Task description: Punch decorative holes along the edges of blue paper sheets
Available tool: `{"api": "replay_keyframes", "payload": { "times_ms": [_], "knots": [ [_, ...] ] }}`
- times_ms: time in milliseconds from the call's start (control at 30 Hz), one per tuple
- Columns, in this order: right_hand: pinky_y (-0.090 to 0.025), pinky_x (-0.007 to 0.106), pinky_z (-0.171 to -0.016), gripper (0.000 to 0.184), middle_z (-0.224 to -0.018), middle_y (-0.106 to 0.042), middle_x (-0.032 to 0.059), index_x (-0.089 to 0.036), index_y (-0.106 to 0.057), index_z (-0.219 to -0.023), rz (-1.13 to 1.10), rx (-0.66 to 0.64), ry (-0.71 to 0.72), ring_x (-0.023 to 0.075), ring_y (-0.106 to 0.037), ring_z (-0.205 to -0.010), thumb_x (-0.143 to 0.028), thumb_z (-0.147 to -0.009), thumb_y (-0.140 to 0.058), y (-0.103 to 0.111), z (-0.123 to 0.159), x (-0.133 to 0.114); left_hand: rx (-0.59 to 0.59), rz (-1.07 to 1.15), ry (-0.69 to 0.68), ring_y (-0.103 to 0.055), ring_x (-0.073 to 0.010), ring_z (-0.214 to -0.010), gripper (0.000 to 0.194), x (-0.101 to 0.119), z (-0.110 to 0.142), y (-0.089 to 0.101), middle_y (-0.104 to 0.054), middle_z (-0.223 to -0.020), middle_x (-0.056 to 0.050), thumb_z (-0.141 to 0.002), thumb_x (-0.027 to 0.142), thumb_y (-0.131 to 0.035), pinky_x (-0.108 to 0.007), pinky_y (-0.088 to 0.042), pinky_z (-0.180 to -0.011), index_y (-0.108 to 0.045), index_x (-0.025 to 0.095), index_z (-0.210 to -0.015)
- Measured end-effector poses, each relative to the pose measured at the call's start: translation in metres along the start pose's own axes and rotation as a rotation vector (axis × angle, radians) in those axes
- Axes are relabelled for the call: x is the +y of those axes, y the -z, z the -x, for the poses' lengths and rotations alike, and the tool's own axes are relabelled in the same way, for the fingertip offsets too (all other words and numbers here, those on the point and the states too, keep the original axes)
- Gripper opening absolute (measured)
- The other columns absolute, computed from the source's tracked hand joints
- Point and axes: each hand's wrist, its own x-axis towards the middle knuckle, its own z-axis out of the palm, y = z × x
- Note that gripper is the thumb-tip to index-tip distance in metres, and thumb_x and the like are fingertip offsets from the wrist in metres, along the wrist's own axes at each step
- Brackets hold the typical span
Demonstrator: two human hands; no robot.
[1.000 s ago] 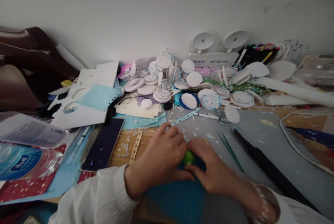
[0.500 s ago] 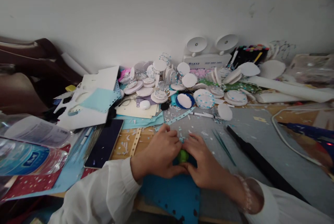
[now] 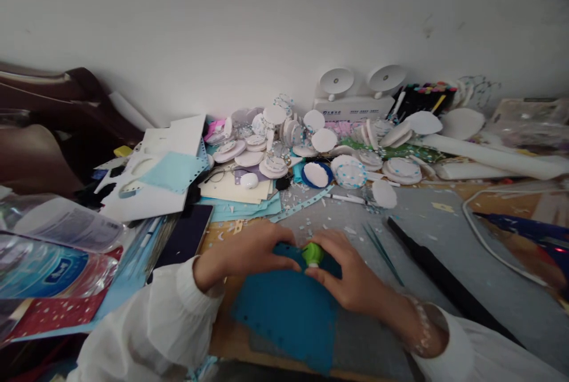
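Loose white sleeves (image 3: pixel 149 328) and a pale bracelet (image 3: pixel 423 327) are worn.

the bare left hand (image 3: pixel 249 252), thumb and fingers parted, faces the bare right hand (image 3: pixel 349 269), its thumb and forefinger pinching; both arms (image 3: pixel 387 306), white-sleeved, extend from the wooden surface's (image 3: pixel 226 337) near edge.

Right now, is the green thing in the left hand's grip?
No, the green thing sits in the grip of the right hand.

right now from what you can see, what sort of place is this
Probably a craft workspace: a punched blue sheet, a small green tool in the right hand, and white discs heaped near the wall.
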Motion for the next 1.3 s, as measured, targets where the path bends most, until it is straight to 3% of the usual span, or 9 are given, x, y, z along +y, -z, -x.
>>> {"api": "replay_keyframes", "payload": {
  "times_ms": [100,200,367,600,867,967,1067,1167,1300],
  "knots": [
    [-0.051,0.041,-0.087,0.028,-0.108,-0.068,0.0111,-0.019,-0.060,-0.112,-0.079,0.022,-0.086,0.0266,-0.064,-0.100,-0.034,-0.089,-0.058,0.007,-0.002,0.000,-0.012,-0.007,0.009,-0.068,-0.0197,-0.077,0.012,0.000,0.007,-0.001,-0.074,-0.084,-0.002,-0.085,0.023,-0.068,-0.024,-0.043,-0.065,-0.072,0.019,-0.096],
    [-0.053,0.036,-0.087,0.030,-0.111,-0.070,0.0086,-0.021,-0.061,-0.115,-0.149,0.046,-0.180,0.0246,-0.065,-0.103,-0.039,-0.095,-0.050,0.013,-0.006,0.002,-0.020,0.033,0.003,-0.069,-0.0184,-0.078,0.012,0.001,0.014,-0.005,-0.075,-0.086,-0.002,-0.085,0.023,-0.069,-0.023,-0.045,-0.066,-0.072,0.018,-0.095],
    [-0.052,0.041,-0.093,0.039,-0.114,-0.070,0.0091,-0.022,-0.065,-0.117,-0.214,0.082,-0.284,0.0258,-0.064,-0.108,-0.046,-0.098,-0.041,0.013,-0.009,0.008,-0.020,0.126,0.031,-0.069,-0.0205,-0.084,0.015,0.002,0.026,-0.007,-0.075,-0.092,-0.005,-0.086,0.024,-0.069,-0.025,-0.046,-0.071,-0.071,0.016,-0.099],
    [-0.042,0.045,-0.107,0.041,-0.127,-0.066,0.0065,-0.027,-0.065,-0.122,-0.303,0.093,-0.308,0.0248,-0.055,-0.125,-0.050,-0.098,-0.040,0.013,-0.008,0.007,0.010,0.375,0.012,-0.069,-0.0187,-0.085,0.016,0.011,0.054,-0.014,-0.074,-0.092,-0.002,-0.085,0.026,-0.068,-0.024,-0.050,-0.074,-0.071,0.020,-0.101],
    [-0.056,0.043,-0.085,0.039,-0.122,-0.068,0.0079,-0.027,-0.069,-0.104,-0.619,0.147,-0.374,0.0276,-0.066,-0.106,-0.053,-0.095,-0.041,0.020,-0.012,0.012,0.310,0.513,0.173,-0.067,-0.0195,-0.090,0.016,0.009,0.074,-0.038,-0.073,-0.096,-0.002,-0.084,0.032,-0.066,-0.029,-0.052,-0.082,-0.069,0.022,-0.097],
    [-0.056,0.042,-0.083,0.036,-0.127,-0.066,0.0073,-0.027,-0.069,-0.101,-0.667,0.068,-0.335,0.0273,-0.067,-0.105,-0.055,-0.092,-0.047,0.028,-0.010,0.003,0.400,0.561,0.242,-0.066,-0.0191,-0.086,0.015,0.010,0.072,-0.048,-0.072,-0.090,-0.002,-0.084,0.033,-0.066,-0.029,-0.052,-0.079,-0.068,0.020,-0.092],
    [-0.056,0.039,-0.083,0.031,-0.124,-0.068,0.0074,-0.025,-0.069,-0.089,-0.589,-0.097,-0.304,0.0287,-0.065,-0.108,-0.054,-0.086,-0.060,0.035,-0.002,-0.011,0.504,0.588,0.287,-0.066,-0.0199,-0.085,0.016,0.010,0.068,-0.062,-0.072,-0.089,-0.003,-0.083,0.034,-0.066,-0.030,-0.052,-0.078,-0.068,0.020,-0.091],
    [-0.057,0.034,-0.073,0.027,-0.101,-0.072,0.0065,-0.025,-0.068,-0.090,-0.380,-0.218,-0.283,0.0259,-0.068,-0.092,-0.050,-0.083,-0.065,0.037,0.009,-0.023,0.508,0.616,0.290,-0.065,-0.0205,-0.085,0.015,0.010,0.064,-0.073,-0.071,-0.088,-0.003,-0.085,0.033,-0.064,-0.031,-0.053,-0.077,-0.067,0.020,-0.093],
    [-0.056,0.033,-0.068,0.019,-0.084,-0.070,0.0039,-0.024,-0.067,-0.089,-0.122,-0.262,-0.219,0.0229,-0.066,-0.078,-0.043,-0.083,-0.065,0.038,0.013,-0.033,0.617,0.549,0.178,-0.060,-0.0233,-0.103,0.028,0.018,0.058,-0.071,-0.063,-0.112,-0.008,-0.087,0.032,-0.062,-0.038,-0.050,-0.089,-0.057,0.021,-0.113]
  ]
}}
